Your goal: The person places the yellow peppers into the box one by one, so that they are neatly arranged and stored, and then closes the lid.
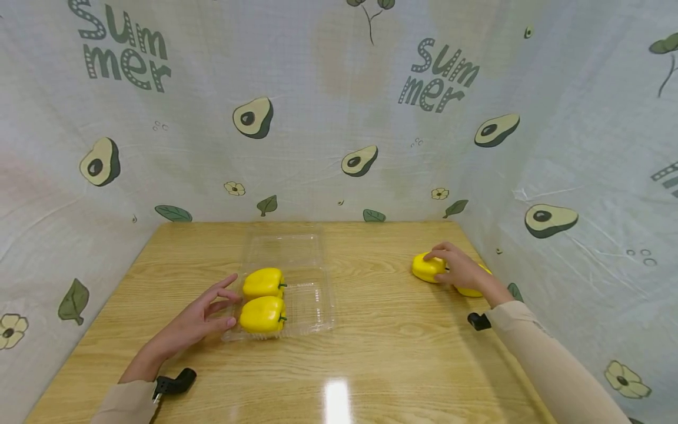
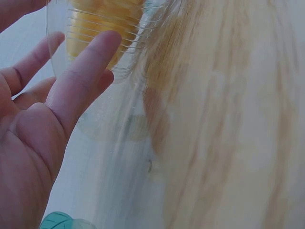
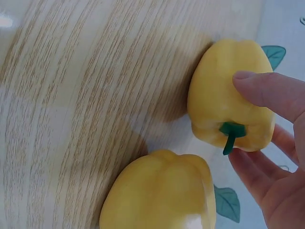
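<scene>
A clear plastic clamshell box (image 1: 309, 306) lies with its lid laid back, left of the middle of the table. Two yellow bell peppers, a far one (image 1: 262, 282) and a near one (image 1: 262, 315), sit in its left half, green stems to the right. My left hand (image 1: 203, 312) is spread at the box's left edge, fingertips right by its ribbed wall (image 2: 95, 31). At the right, my right hand (image 1: 461, 272) holds a third yellow bell pepper (image 3: 228, 86) between thumb and fingers. Another yellow bell pepper (image 3: 159, 195) lies close beside it, partly hidden under the wrist in the head view.
The wood-grain table (image 1: 381, 353) meets a printed cloth (image 1: 318, 76) at the back and on both sides. The right-hand peppers are near the right cloth wall. Each wrist wears a black camera, one at the left (image 1: 177, 383) and one at the right (image 1: 478, 321).
</scene>
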`<state>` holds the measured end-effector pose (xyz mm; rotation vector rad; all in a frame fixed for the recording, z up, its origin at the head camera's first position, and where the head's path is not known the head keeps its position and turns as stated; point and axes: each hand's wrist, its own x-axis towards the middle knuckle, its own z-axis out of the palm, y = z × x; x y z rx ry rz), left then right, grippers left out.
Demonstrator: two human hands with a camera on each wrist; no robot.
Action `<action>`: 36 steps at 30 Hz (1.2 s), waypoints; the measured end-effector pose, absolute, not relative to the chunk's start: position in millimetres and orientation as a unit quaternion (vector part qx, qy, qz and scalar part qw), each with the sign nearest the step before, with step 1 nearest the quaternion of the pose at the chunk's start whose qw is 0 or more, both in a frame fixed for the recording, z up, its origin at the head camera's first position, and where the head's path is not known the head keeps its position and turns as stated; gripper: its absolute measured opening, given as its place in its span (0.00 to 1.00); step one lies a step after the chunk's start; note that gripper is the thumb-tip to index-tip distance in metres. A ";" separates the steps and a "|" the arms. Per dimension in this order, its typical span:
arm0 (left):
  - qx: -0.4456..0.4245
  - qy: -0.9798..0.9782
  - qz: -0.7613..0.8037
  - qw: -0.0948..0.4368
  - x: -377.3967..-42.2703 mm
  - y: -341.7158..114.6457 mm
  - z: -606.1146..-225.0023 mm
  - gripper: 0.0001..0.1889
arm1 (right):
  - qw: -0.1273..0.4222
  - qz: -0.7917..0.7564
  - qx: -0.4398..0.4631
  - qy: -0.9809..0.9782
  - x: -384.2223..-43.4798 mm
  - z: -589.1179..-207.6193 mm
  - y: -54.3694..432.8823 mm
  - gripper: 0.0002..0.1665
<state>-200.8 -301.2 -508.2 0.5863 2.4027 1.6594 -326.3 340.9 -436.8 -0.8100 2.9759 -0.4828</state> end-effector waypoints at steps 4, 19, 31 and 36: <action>0.195 0.808 0.550 0.080 -200.3 -300.9 -507.8 0.20 | 0.004 -0.157 -0.267 0.951 -327.1 -436.9 340.4 0.23; 0.193 0.810 0.547 0.079 -199.8 -300.5 -508.5 0.21 | 0.008 -0.147 -0.261 0.954 -326.1 -436.8 338.8 0.24; 0.195 0.809 0.549 0.080 -200.8 -300.6 -508.9 0.20 | -0.019 -0.141 -0.307 0.941 -321.8 -415.4 307.7 0.25; 0.195 0.807 0.552 0.082 -200.9 -301.0 -508.7 0.21 | -0.028 -0.142 -0.325 0.935 -318.9 -403.7 285.2 0.26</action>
